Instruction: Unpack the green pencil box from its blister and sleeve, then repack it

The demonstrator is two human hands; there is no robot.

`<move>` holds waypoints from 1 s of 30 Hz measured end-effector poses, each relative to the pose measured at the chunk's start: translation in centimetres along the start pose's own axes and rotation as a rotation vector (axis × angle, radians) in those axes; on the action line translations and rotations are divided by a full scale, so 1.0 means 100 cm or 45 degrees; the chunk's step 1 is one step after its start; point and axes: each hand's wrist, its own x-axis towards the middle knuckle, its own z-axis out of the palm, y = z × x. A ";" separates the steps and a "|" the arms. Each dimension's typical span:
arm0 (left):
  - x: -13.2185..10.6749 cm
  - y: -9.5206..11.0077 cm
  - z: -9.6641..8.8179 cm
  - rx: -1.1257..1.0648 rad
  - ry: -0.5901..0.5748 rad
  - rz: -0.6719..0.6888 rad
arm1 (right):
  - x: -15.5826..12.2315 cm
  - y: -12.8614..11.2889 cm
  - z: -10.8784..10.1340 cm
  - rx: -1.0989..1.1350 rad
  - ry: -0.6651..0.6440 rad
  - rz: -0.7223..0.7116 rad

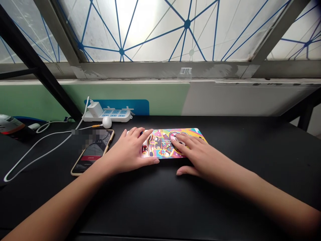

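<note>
Head camera faces forward — down over desk [155,204]; seemingly close.

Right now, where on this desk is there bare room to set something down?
The desk is bare right of the colourful flat item, beyond the right hand, and nearer you, between your forearms. Left is crowded: phone by the left hand, white cable, power strip behind.

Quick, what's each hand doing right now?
Left hand: open, spread over the left end of a multicoloured, flat, rectangular cartoon-printed object.
Right hand: open, palm down over its right half.
</note>
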 end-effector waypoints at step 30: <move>-0.003 -0.011 -0.007 -0.254 -0.149 0.014 | 0.067 -0.032 0.015 0.133 -0.092 -0.358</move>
